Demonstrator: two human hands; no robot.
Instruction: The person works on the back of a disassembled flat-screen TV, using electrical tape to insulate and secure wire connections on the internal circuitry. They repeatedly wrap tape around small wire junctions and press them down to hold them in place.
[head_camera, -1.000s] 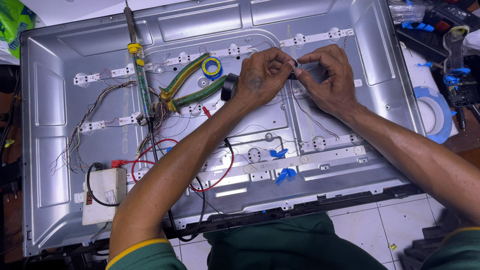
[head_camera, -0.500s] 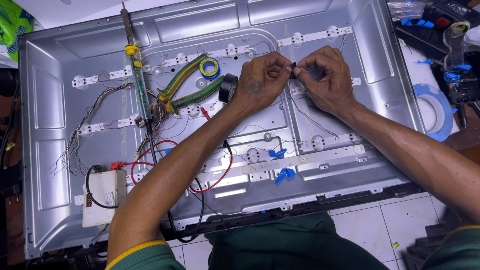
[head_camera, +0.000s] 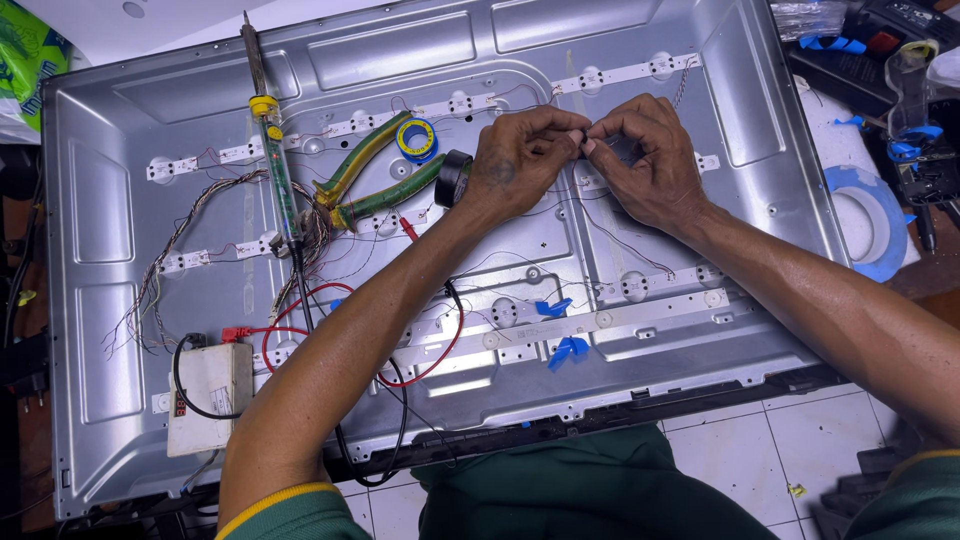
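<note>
Both hands together over the far middle of a large grey metal panel (head_camera: 640, 20) lying flat. Left hand (head_camera: 520, 160) and right hand (head_camera: 650, 165) meeting fingertip to fingertip, each grip narrow, pinched on a small dark piece (head_camera: 583, 138) between them; too small to tell what piece exactly. Thin dark wire (head_camera: 620, 240) running from under the right hand toward the near side. Roll of black tape (head_camera: 452, 177) just beside the left hand, touching its left edge. Left of that, pliers with green and yellow handles (head_camera: 380, 185) and a small blue and yellow spool (head_camera: 417, 139). Further left, a soldering iron (head_camera: 272, 150) lying along the panel, tip to the far side. Near left, a white box (head_camera: 208, 395) with red wires (head_camera: 300, 295) and black ones. White strips (head_camera: 590, 325) across the panel, blue clips (head_camera: 553, 307) on the near one. Far right, beside the panel, a blue tape ring (head_camera: 885, 225).
</note>
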